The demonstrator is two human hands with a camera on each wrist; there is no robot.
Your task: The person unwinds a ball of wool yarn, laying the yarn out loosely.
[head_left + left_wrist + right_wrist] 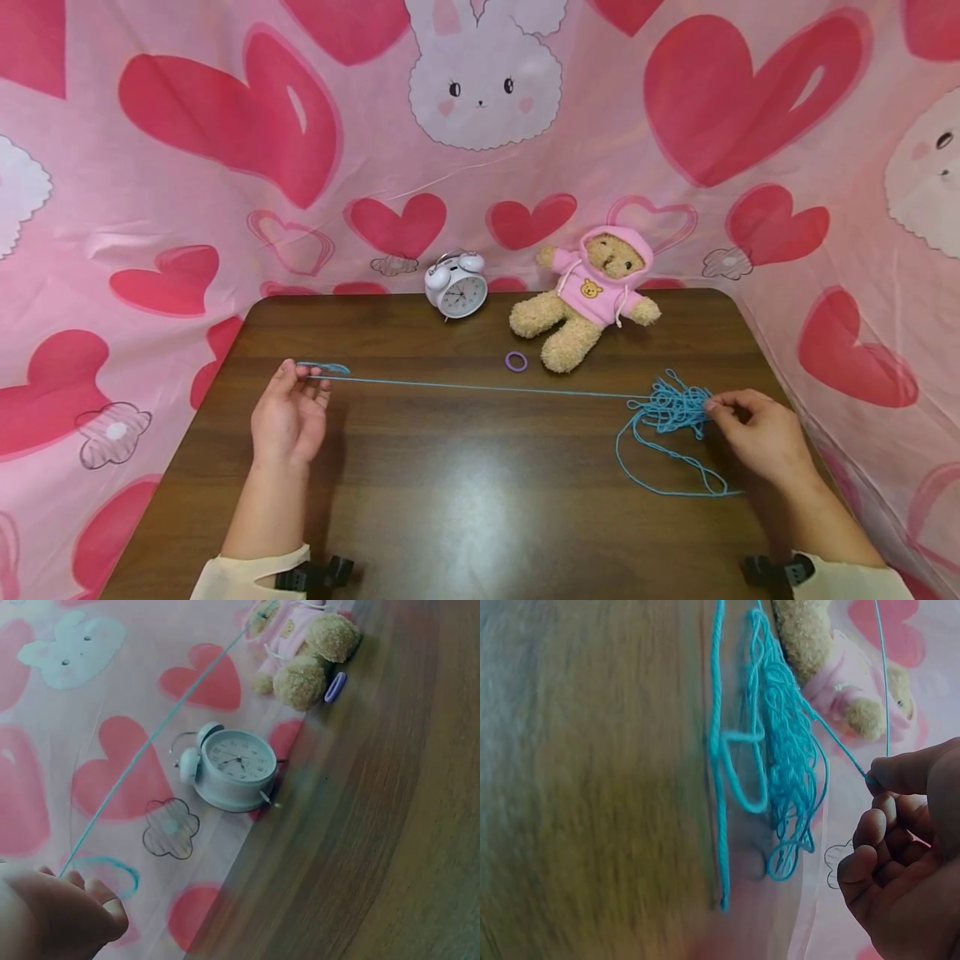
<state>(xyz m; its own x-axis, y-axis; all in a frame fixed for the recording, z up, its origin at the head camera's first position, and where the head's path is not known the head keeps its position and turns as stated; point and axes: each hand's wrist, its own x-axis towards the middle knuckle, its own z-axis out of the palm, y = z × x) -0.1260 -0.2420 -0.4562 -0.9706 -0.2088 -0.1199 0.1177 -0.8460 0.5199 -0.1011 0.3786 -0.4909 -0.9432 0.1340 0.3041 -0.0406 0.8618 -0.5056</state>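
Note:
A strand of blue yarn (480, 387) runs straight across the table between my two hands. On the left, my left hand (288, 417) pinches it at the fingertips, palm turned up, and a short loop of yarn hangs beyond the fingers. My right hand (765, 433) pinches the yarn between thumb and forefinger, as the right wrist view shows. Beside the right fingers lies a loose tangled heap of the same yarn (784, 742). From this heap a long loop and a free end (724, 900) trail over the wood toward the front.
A white twin-bell alarm clock (457, 287) stands at the table's back edge. Right of it sits a teddy bear (592, 292) in a pink hoodie. A purple ring (516, 362) lies by the bear's foot. Pink heart-print cloth (480, 183) hangs behind the brown table (450, 500).

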